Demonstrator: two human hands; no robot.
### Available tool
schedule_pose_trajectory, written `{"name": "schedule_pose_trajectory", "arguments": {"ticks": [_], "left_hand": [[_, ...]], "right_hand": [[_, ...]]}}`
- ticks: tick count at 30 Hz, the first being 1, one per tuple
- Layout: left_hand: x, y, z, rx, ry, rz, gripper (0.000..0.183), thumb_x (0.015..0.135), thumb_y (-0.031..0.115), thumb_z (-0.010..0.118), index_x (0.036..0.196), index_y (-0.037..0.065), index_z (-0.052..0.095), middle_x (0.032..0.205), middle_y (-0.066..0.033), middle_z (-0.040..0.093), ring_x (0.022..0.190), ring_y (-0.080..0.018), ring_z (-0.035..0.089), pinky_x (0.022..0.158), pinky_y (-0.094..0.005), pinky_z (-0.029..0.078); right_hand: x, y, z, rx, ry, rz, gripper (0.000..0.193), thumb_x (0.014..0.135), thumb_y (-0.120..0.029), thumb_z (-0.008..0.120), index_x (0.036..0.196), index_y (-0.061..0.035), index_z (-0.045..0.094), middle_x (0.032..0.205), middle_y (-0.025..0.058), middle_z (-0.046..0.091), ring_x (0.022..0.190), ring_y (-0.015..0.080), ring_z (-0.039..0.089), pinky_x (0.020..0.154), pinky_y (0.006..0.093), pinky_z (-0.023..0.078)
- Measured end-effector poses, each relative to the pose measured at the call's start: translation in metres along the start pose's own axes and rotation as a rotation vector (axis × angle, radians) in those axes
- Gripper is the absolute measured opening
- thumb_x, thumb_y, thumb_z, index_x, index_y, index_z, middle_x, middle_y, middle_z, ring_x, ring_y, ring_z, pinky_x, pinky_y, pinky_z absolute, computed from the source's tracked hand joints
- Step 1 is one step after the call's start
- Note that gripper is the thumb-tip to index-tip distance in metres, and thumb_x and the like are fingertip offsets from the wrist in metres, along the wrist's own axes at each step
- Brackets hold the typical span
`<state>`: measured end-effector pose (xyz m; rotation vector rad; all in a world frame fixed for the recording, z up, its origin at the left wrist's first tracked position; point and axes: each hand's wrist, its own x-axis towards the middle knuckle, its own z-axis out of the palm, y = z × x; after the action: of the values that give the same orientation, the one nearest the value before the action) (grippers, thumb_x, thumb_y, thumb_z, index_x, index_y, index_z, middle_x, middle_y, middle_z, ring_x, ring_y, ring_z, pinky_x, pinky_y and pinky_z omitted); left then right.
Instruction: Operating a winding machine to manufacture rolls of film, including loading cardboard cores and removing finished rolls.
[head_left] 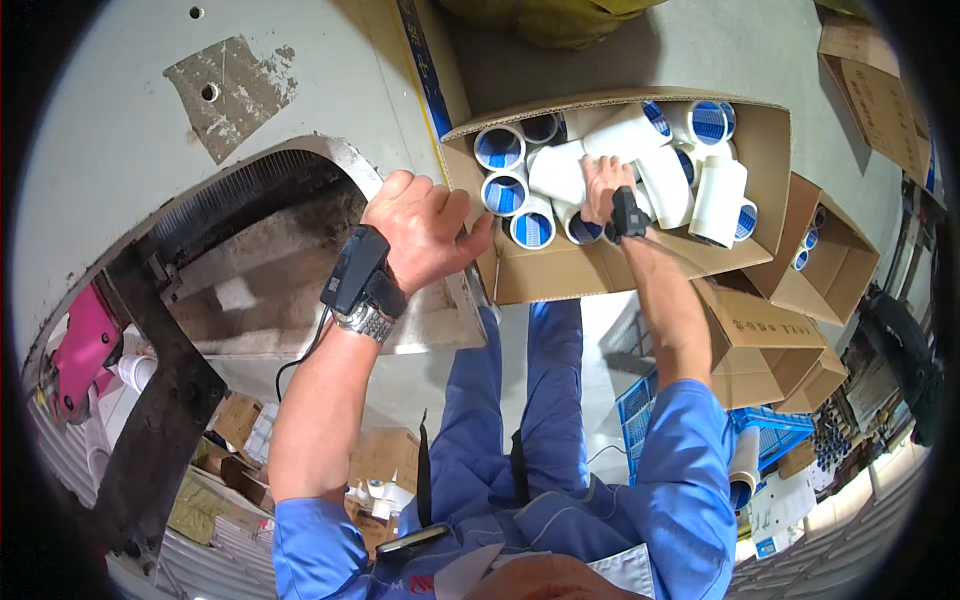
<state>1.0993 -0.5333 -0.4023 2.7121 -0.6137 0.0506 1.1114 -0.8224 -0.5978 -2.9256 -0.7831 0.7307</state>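
Note:
A cardboard box (pixel 560 275) holds several white plastic pipe fittings (pixel 718 200), many with blue labels inside their open ends. My right hand (pixel 607 190) reaches into the box, its fingers curved over a white pipe fitting (pixel 557 174) among the pile; the underside of the grip is hidden. At the box's left wall is my left hand (pixel 425 230), fingers curled in and thumb pointing toward the cardboard. Whatever it may hold is hidden behind the knuckles. Both wrists wear black devices, and a metal watch (pixel 366 322) sits on the left one.
A large pale machine panel (pixel 300 60) with an arched opening stands on the left. To the right are more cardboard boxes (pixel 840 250), one with blue-labelled fittings, and a blue crate (pixel 780 435) below. A yellowish-green sack (pixel 550 20) lies at the far edge.

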Motion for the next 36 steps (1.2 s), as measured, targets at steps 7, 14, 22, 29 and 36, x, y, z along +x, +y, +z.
{"name": "schedule_pose_trajectory", "arguments": {"ticks": [7,14,22,29,36], "left_hand": [[-0.007,-0.002,-0.008,0.008,-0.028,-0.030,0.017,0.066,0.019,0.079,0.069,0.012,0.063,0.058,0.0009,0.053,0.058,-0.0179,0.052,0.062,-0.0325,0.042],[-0.003,0.002,-0.004,0.008,-0.035,-0.011,0.017,0.065,0.019,0.078,0.069,0.012,0.063,0.057,0.0006,0.053,0.058,-0.0183,0.052,0.063,-0.0321,0.043],[-0.006,-0.003,-0.003,0.024,-0.010,-0.012,0.026,0.066,0.023,0.078,0.061,0.013,0.055,0.055,-0.0024,0.049,0.057,-0.0201,0.051,0.061,-0.0331,0.041],[0.000,-0.003,-0.003,0.033,-0.062,-0.003,0.018,0.065,0.019,0.079,0.070,0.012,0.063,0.058,-0.0005,0.052,0.057,-0.0190,0.052,0.062,-0.0328,0.042],[-0.007,-0.004,-0.002,0.018,-0.045,-0.019,0.018,0.065,0.018,0.078,0.068,0.012,0.062,0.057,0.0000,0.052,0.057,-0.0189,0.052,0.061,-0.0328,0.041]], "right_hand": [[0.020,-0.001,-0.035,1.427,-0.531,0.609,0.086,0.062,-0.046,0.077,0.132,-0.0005,0.053,0.132,0.0188,0.054,0.119,0.0371,0.054,0.091,0.0571,0.046],[0.078,-0.023,0.041,2.074,-0.096,0.923,0.064,0.088,-0.048,0.055,0.123,0.0058,0.059,0.101,0.0169,0.066,0.088,0.0239,0.065,0.071,0.0345,0.051],[0.001,-0.038,0.046,0.805,-0.190,0.420,0.057,0.080,-0.044,0.065,0.117,-0.0008,0.066,0.111,0.0196,0.069,0.106,0.0303,0.065,0.093,0.0384,0.047],[0.015,-0.076,0.061,0.201,-0.540,-0.014,0.023,0.083,-0.026,0.057,0.092,-0.0125,0.074,0.096,0.0146,0.072,0.094,0.0269,0.069,0.085,0.0348,0.046],[0.015,-0.082,0.043,0.553,-0.541,0.100,0.052,0.080,-0.042,0.063,0.116,-0.0048,0.069,0.114,0.0200,0.067,0.108,0.0330,0.065,0.098,0.0419,0.047]]}}
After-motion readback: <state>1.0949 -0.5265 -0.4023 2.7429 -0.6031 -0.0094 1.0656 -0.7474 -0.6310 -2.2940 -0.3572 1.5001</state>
